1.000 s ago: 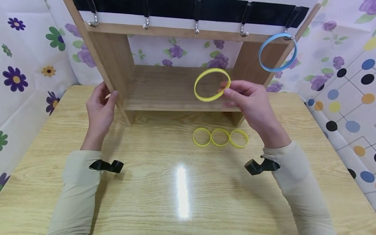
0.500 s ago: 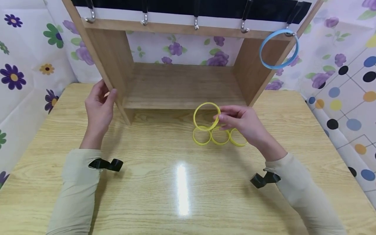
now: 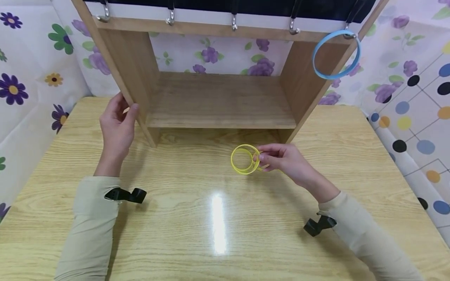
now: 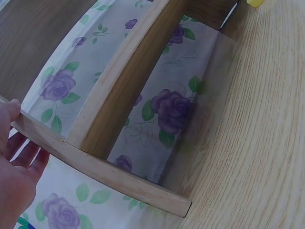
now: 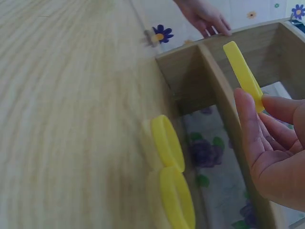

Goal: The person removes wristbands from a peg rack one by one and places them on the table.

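In the head view my left hand (image 3: 117, 130) grips the left side panel of a wooden rack (image 3: 225, 99), thumb in front and fingers behind. My right hand (image 3: 290, 164) pinches a thin yellow ring (image 5: 244, 76) between thumb and fingers, in front of the rack's right half. Below it, yellow rings (image 5: 167, 143) rest on the tabletop, two showing in the right wrist view. From the head they are largely hidden behind the held ring and the fingers. How far the held ring is above them is hard to tell.
Several metal hooks (image 3: 234, 23) line the rack's upper bar. A light blue ring (image 3: 330, 77) hangs from the far right hook. Patterned cloth (image 3: 26, 128) stands behind and beside the wooden table (image 3: 168, 218).
My right hand has come down and toward me with the yellow ring, from in front of the shelf to the rings on the table. My left hand keeps its grip on the rack.
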